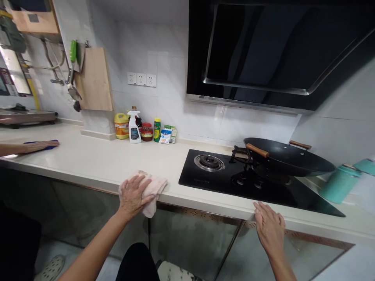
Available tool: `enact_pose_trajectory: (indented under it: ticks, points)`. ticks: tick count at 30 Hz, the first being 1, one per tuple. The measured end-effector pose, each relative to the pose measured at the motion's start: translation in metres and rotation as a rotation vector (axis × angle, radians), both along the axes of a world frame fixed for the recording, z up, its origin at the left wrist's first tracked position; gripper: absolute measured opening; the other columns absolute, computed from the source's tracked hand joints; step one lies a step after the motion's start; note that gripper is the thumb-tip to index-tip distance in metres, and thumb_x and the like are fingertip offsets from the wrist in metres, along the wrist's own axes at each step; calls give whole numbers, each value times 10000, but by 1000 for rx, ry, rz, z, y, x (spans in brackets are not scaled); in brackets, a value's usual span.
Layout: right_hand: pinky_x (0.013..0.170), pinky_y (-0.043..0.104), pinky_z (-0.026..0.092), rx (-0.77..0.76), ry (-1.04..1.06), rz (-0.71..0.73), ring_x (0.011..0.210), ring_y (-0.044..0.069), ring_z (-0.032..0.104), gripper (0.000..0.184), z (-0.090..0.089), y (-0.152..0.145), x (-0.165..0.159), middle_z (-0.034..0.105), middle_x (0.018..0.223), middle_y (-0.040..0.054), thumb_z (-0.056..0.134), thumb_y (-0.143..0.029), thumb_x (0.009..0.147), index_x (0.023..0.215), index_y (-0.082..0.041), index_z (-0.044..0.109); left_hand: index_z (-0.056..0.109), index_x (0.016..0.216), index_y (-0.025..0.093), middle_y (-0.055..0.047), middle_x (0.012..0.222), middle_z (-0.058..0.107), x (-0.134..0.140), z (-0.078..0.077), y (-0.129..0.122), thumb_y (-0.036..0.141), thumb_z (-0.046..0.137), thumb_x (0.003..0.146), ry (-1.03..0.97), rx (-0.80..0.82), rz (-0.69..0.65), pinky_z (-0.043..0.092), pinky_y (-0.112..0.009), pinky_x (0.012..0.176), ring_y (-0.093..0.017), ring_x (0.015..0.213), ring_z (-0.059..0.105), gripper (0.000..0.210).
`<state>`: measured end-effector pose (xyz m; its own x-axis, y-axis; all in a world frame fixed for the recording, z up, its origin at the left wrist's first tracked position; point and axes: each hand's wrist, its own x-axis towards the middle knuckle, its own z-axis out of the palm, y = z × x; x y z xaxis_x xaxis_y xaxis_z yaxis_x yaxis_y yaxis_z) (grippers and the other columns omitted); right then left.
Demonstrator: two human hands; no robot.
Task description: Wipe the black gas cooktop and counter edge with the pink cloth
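My left hand (133, 195) presses a pale pink cloth (155, 187) flat on the front edge of the cream countertop (96, 160), part of the cloth hanging over the edge. My right hand (269, 226) rests with fingers spread on the counter's front edge, just in front of the black glass gas hob (222, 177). It holds nothing. A black wok (288, 158) with wooden handles sits on the hob's right burner.
Another person's hand (36, 146) lies on a blue cloth (52, 143) at the far left. Bottles and jars (134, 127) stand by the back wall. A teal canister (338, 183) stands right of the hob. A black range hood (263, 50) hangs above. A cutting board (95, 80) hangs on the wall.
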<state>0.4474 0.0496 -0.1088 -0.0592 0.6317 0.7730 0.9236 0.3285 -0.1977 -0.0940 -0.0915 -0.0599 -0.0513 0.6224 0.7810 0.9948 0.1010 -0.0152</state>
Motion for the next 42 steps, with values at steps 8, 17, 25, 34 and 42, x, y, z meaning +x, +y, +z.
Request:
enact_pose_trajectory:
  ticks: [8, 17, 25, 34, 42]
  points:
    - [1165, 527, 237, 53, 51, -32, 1269, 272, 549, 585, -6, 5, -6, 681, 1323, 93, 224, -479, 1028, 1218, -217, 712, 711, 1228, 302, -59, 1360, 636, 97, -8, 21, 433, 548, 934, -149, 43, 10, 307, -557, 1101, -372, 1332, 439, 361]
    - [1150, 522, 265, -4, -16, -12, 1290, 279, 546, 592, -3, 3, 2, 667, 1356, 91, 226, -491, 1029, 1279, -223, 691, 529, 1461, 358, -100, 1418, 588, 289, -16, 69, 671, 519, 916, -28, -115, -348, 336, -608, 1076, -403, 1362, 419, 629]
    - [1149, 517, 261, 19, -6, -2, 1285, 274, 549, 573, 3, -1, -2, 673, 1344, 95, 236, -469, 1038, 1254, -228, 709, 521, 1459, 387, -71, 1468, 557, 281, -6, 68, 637, 585, 908, -12, -186, -443, 373, -574, 1073, -374, 1359, 441, 609]
    - [1161, 491, 257, 65, -11, 11, 1288, 256, 546, 524, 6, -5, -4, 676, 1345, 88, 281, -453, 1056, 1261, -205, 694, 678, 1300, 293, -103, 1404, 628, 183, -2, 45, 572, 623, 915, 19, -36, -218, 394, -520, 1045, -365, 1330, 496, 479]
    - [1169, 495, 252, 55, -2, -5, 1297, 257, 548, 523, 6, -4, -5, 675, 1349, 82, 276, -444, 1049, 1252, -214, 700, 711, 1231, 273, -108, 1374, 636, 138, 16, 33, 465, 539, 974, -94, -30, -73, 402, -529, 1057, -340, 1313, 511, 364]
